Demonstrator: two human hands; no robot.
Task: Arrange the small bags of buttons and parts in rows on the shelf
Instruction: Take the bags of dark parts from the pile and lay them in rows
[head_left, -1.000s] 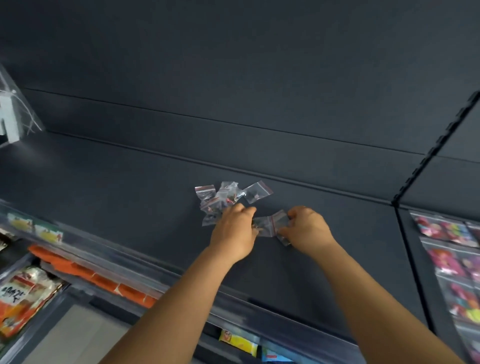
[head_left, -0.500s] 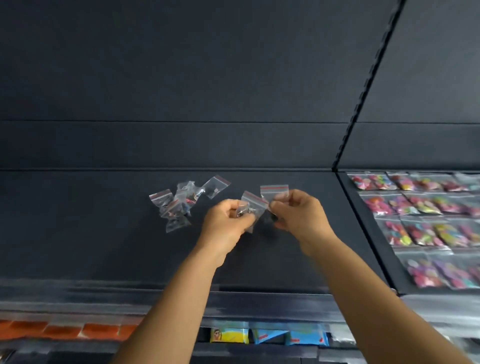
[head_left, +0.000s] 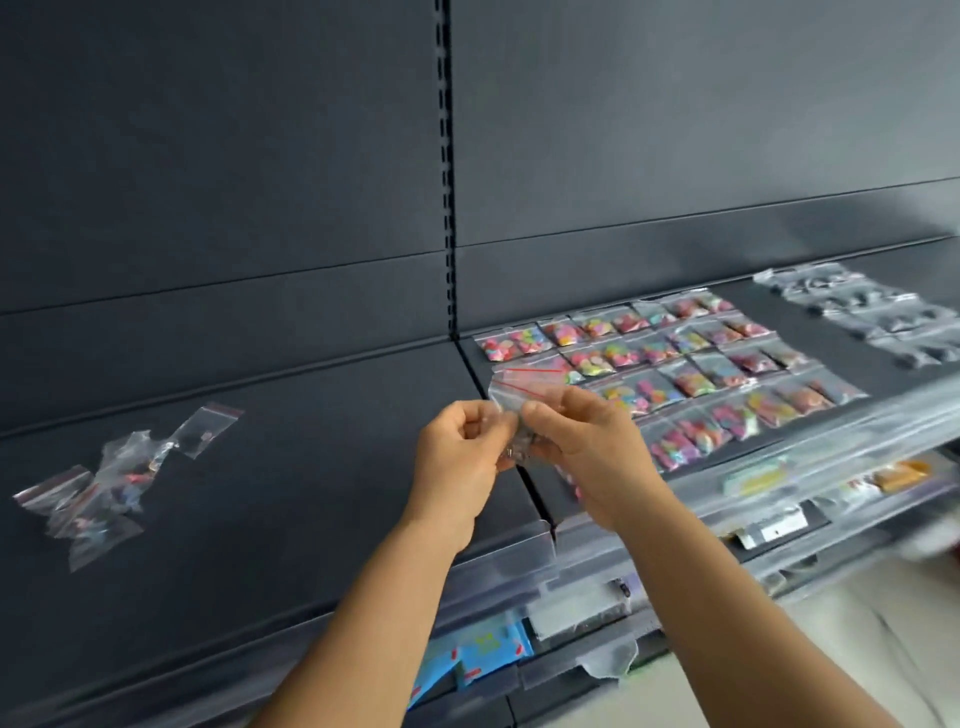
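We note a loose bag pile (head_left: 98, 483) on the shelf (head_left: 291, 499) at left; rowed bags (head_left: 675, 374) lie right, behind both hands.

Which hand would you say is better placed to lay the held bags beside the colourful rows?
Probably the right hand: it pinches the held bags directly over the near-left edge of the colourful rows, while the left hand sits further away.
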